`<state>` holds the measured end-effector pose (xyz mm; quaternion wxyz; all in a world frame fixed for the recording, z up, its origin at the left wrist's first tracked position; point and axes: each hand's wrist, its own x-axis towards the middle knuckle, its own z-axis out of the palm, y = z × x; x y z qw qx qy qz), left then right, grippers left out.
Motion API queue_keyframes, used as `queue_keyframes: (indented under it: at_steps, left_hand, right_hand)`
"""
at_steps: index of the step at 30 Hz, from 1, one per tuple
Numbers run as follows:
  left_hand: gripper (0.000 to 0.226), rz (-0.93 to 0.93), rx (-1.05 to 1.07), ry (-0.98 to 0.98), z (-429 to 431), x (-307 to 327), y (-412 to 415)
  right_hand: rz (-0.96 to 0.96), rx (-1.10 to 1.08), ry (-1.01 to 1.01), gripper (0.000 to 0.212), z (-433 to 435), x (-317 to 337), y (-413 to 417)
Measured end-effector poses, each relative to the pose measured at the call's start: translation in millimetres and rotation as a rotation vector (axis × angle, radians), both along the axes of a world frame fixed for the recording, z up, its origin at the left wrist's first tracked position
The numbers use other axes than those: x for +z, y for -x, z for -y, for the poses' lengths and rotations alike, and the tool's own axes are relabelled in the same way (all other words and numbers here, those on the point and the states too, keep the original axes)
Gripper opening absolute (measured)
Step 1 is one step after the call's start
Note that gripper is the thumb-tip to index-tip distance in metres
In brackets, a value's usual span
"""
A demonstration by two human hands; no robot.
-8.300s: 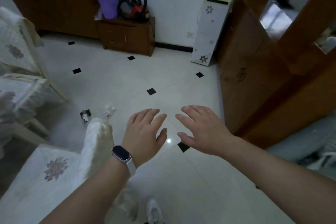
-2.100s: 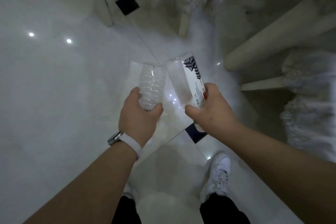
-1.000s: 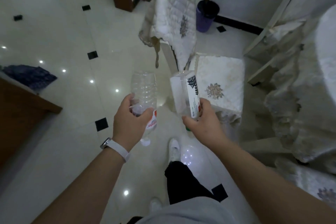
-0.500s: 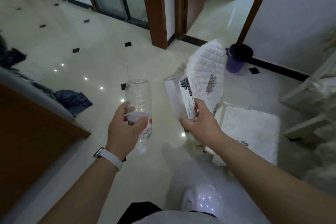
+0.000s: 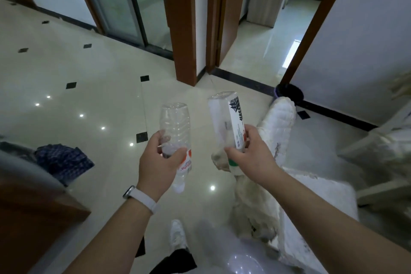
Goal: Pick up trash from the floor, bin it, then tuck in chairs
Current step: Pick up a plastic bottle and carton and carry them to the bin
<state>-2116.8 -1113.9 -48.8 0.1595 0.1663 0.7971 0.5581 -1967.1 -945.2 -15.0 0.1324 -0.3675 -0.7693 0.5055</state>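
My left hand (image 5: 159,162) grips a clear ribbed plastic bottle (image 5: 175,124) with a red and white label, held upside down with its base pointing away from me. My right hand (image 5: 252,153) grips a squarer clear bottle (image 5: 226,120) with a black and white label and a green cap end. A purple bin (image 5: 289,93) stands by the far wall, partly hidden behind the backrest of a white-covered chair (image 5: 278,131). That chair's seat (image 5: 315,202) lies under my right forearm.
A wooden cabinet corner (image 5: 29,213) fills the lower left, with a dark blue cloth (image 5: 62,160) beside it. Wooden door frames (image 5: 184,20) and an open doorway stand ahead. More white-covered furniture (image 5: 382,149) sits on the right. My shoe (image 5: 178,233) shows below.
The view has lifted and moved toward the doorway. Both hands still hold their bottles at about the same height; the purple bin now sits more hidden behind the chair back.
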Motion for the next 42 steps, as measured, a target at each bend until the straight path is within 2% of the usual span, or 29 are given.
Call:
queue_keyframes:
  at_steps: [9, 13, 22, 33, 39, 42]
  left_hand:
    - [0.059, -0.006, -0.122, -0.051, -41, 29, 159]
    - [0.062, -0.010, -0.144, -0.070, -63, 33, 201]
    - [0.060, 0.005, -0.172, -0.073, -120, 32, 276]
    - [0.058, -0.049, -0.258, 0.080, -290, 41, 382]
    - [0.041, -0.052, -0.395, 0.049, -403, 51, 402]
    - [0.044, -0.017, -0.468, 0.039, -445, 50, 405]
  right_hand:
    - [0.020, -0.152, -0.084, 0.046, -23, 19, 137]
    - [0.059, -0.149, -0.112, 0.051, -40, 18, 169]
    - [0.010, -0.247, -0.022, 0.049, -108, -1, 236]
    - [-0.017, -0.305, 0.076, 0.050, -271, -13, 335]
    - [-0.013, -0.389, 0.066, 0.056, -368, -6, 344]
    - [-0.016, -0.454, 0.080, 0.052, -394, -3, 339]
